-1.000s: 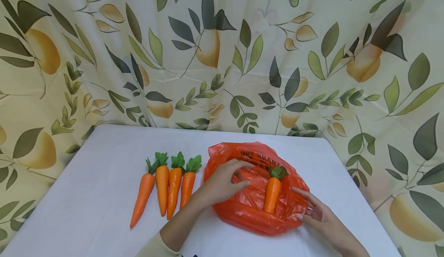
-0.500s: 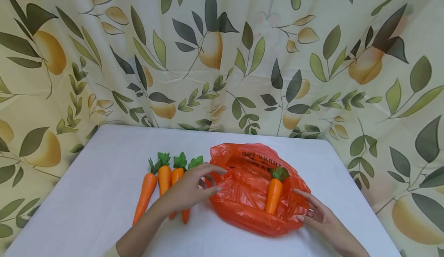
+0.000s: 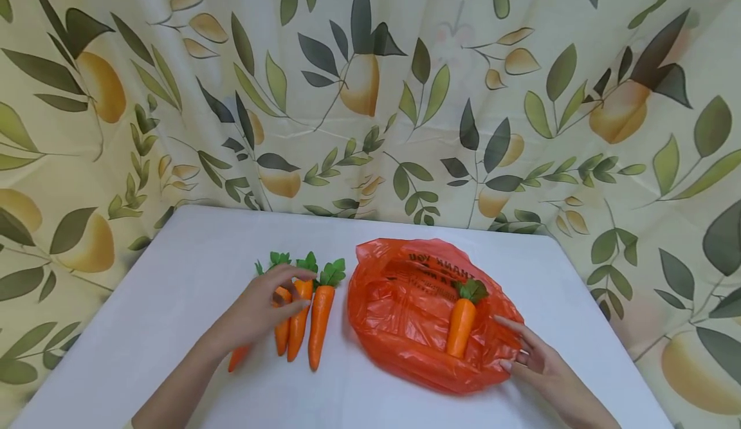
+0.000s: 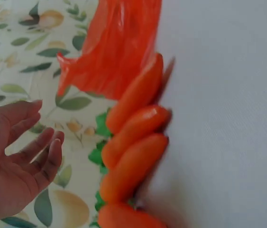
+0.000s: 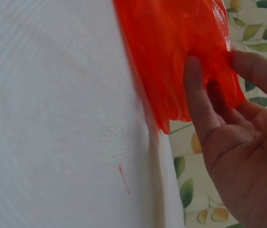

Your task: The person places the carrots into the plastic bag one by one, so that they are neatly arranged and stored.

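Observation:
My left hand (image 3: 260,307) hovers over the row of orange carrots with green leafy tops, its thumb and fingers apart and nothing between them. The rightmost carrot (image 3: 321,326) shows whole, while the leftmost carrot (image 3: 238,357) is mostly hidden under the hand. In the left wrist view the fingers are loosely bent beside several carrots (image 4: 135,166). A red plastic bag (image 3: 399,365) lies spread with its mouth facing up, and one carrot (image 3: 461,329) rests inside, leaves toward the back. My right hand (image 3: 538,358) holds the bag's right edge, thumb and fingers about the plastic (image 5: 171,61).
A white-covered table (image 3: 347,403) carries everything. Behind it hangs a curtain (image 3: 370,159) printed with leaves and fruit. The table's back edge runs just beyond the bag and the carrot tops.
My left hand has moved left from over the bag to above the loose carrots, uncovering the bag's left side. The right hand stays at the bag's edge; the carrot inside has not moved.

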The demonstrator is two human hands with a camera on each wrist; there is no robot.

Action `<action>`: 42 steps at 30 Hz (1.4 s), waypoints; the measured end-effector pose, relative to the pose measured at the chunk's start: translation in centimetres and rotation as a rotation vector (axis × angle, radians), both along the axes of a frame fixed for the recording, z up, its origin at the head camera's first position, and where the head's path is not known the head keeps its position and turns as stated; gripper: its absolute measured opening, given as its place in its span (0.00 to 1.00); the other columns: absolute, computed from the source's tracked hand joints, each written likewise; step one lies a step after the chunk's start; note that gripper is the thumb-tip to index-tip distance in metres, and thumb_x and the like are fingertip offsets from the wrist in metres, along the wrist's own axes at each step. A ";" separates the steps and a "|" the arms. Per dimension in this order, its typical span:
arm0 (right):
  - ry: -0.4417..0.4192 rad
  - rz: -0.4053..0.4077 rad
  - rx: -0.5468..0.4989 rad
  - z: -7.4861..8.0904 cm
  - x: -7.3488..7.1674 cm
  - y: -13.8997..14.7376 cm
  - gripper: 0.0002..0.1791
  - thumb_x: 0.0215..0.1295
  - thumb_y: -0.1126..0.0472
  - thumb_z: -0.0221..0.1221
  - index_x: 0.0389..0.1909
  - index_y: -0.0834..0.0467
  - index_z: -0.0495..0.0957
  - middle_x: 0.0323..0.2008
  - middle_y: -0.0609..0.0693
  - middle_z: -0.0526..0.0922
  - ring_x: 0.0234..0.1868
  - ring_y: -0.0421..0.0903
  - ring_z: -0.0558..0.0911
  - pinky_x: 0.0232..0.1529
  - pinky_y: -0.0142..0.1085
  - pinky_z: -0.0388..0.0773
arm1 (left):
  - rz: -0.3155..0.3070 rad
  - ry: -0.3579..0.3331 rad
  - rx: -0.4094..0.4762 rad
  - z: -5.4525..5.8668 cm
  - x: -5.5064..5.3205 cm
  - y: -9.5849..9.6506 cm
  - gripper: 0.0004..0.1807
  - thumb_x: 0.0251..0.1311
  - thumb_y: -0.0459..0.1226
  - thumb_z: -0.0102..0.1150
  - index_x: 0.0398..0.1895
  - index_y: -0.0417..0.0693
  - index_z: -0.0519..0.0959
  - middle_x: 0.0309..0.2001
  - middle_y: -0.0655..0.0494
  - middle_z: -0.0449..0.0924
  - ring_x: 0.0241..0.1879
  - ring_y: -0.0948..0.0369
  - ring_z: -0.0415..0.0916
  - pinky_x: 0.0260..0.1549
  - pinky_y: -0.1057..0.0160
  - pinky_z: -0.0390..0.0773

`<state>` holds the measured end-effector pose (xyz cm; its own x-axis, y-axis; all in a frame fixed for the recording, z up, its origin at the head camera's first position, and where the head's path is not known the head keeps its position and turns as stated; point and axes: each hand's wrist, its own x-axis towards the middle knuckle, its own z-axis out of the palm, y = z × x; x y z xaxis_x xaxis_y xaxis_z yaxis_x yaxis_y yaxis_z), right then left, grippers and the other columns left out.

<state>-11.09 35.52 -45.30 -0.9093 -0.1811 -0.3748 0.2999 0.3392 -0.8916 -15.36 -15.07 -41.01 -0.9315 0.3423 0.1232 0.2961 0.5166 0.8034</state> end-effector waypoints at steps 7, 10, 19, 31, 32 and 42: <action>-0.001 0.000 -0.019 0.0 0.1 0.2 0.42 0.74 0.57 0.62 0.82 0.53 0.52 0.81 0.61 0.45 0.74 0.60 0.64 0.57 0.42 0.80 | 0.112 -0.016 -0.084 -2.0 -0.5 -4.1 0.23 0.64 0.32 0.70 0.62 0.49 0.80 0.54 0.48 0.76 0.44 0.54 0.75 0.41 0.57 0.81; 0.006 0.031 -0.046 0.1 0.0 0.3 0.41 0.75 0.59 0.61 0.82 0.53 0.52 0.81 0.62 0.44 0.70 0.52 0.69 0.57 0.40 0.79 | 0.149 -0.021 -0.096 -2.9 -0.5 -5.8 0.23 0.64 0.31 0.70 0.62 0.46 0.80 0.58 0.45 0.75 0.45 0.54 0.75 0.41 0.56 0.81; 0.002 0.014 -0.032 -0.2 0.6 0.6 0.41 0.75 0.58 0.62 0.82 0.54 0.53 0.80 0.64 0.46 0.66 0.50 0.74 0.55 0.40 0.81 | 0.193 -0.209 -0.014 -4.3 0.3 -7.0 0.27 0.63 0.36 0.72 0.66 0.51 0.79 0.63 0.40 0.68 0.50 0.48 0.73 0.35 0.57 0.83; 0.024 0.018 0.002 0.2 0.5 0.5 0.39 0.76 0.57 0.61 0.82 0.54 0.54 0.81 0.63 0.46 0.75 0.64 0.58 0.58 0.46 0.80 | 0.172 -0.316 0.011 -5.5 0.5 -7.1 0.33 0.59 0.38 0.76 0.69 0.52 0.78 0.64 0.38 0.64 0.52 0.47 0.71 0.39 0.55 0.81; 0.021 0.017 0.003 0.3 0.4 0.5 0.39 0.76 0.56 0.61 0.82 0.53 0.54 0.81 0.62 0.46 0.76 0.66 0.55 0.58 0.47 0.80 | 0.171 -0.314 0.004 -5.5 0.5 -7.1 0.33 0.58 0.38 0.76 0.68 0.52 0.78 0.63 0.39 0.65 0.52 0.47 0.71 0.40 0.55 0.81; 0.033 0.035 -0.017 0.0 0.2 0.4 0.39 0.76 0.57 0.60 0.82 0.52 0.54 0.81 0.62 0.44 0.76 0.65 0.54 0.59 0.49 0.78 | 0.148 -0.255 -0.051 -5.9 0.4 -7.5 0.33 0.52 0.36 0.80 0.64 0.54 0.81 0.59 0.43 0.71 0.49 0.49 0.73 0.42 0.55 0.79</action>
